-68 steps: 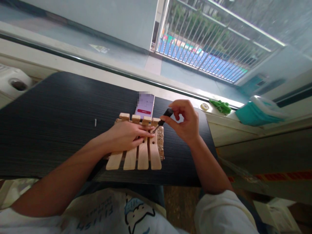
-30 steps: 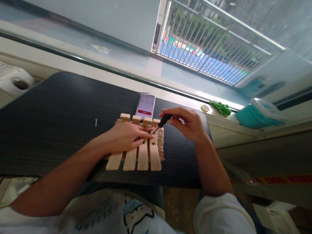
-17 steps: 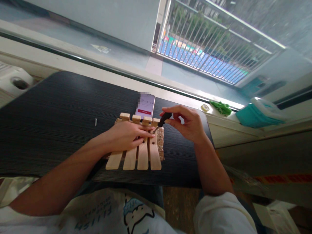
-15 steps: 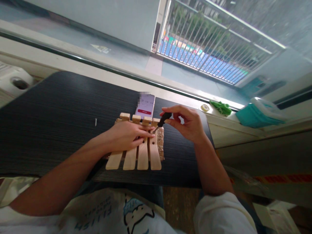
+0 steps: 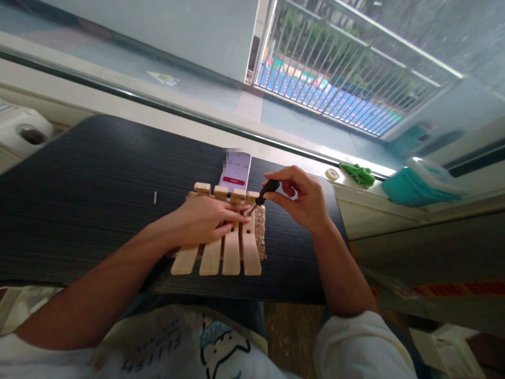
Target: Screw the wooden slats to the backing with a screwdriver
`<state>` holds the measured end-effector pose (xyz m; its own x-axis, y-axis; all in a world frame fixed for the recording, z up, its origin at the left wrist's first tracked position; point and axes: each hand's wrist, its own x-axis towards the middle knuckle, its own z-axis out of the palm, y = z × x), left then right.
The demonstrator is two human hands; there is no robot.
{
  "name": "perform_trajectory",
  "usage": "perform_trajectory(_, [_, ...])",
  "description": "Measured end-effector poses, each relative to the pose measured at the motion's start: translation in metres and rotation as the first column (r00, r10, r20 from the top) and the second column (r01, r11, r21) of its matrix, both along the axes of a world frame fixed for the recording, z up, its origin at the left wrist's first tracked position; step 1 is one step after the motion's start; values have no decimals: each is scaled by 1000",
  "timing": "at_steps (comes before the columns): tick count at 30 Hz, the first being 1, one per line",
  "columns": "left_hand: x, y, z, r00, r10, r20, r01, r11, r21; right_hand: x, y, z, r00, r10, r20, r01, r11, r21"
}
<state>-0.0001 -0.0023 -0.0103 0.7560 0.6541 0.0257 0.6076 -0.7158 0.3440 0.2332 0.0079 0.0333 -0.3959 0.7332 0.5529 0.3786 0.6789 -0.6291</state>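
A small rack of pale wooden slats (image 5: 231, 252) lies on the black table (image 5: 87, 200). My left hand (image 5: 205, 218) lies flat across the slats, fingers stretched out and pressing them down. My right hand (image 5: 302, 197) pinches the black handle of a small screwdriver (image 5: 263, 192). Its tip points down-left at the rightmost slat, just past my left fingertips. A strip of rough chipboard (image 5: 259, 231) lies against the rack's right side.
A phone (image 5: 236, 171) with a lit screen leans behind the rack. A loose screw (image 5: 155, 198) lies on the table to the left. On the sill at the right lie a tape roll (image 5: 331, 174), a green cloth (image 5: 357, 173) and a teal container (image 5: 418, 184).
My right hand's fingers have shifted round the screwdriver handle, and the wrist has dropped and risen slightly. The left hand and the rack have stayed put.
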Motion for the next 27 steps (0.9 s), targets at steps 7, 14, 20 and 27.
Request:
perform_trajectory(7, [-1, 0, -3, 1000, 2, 8, -2, 1000, 19, -2, 2, -4, 999, -17, -30, 18, 999, 34])
perform_trajectory(14, [-1, 0, -3, 1000, 12, -5, -12, 1000, 14, -4, 1, -6, 999, -31, -38, 34, 997, 67])
perform_trajectory(20, [-1, 0, -2, 1000, 18, -21, -18, 1000, 3, -7, -1, -7, 997, -71, -14, 72, 991, 110])
perform_trajectory(27, [0, 0, 0, 1000, 10, -21, -9, 1000, 13, -6, 2, -12, 1000, -24, -4, 24, 979, 204])
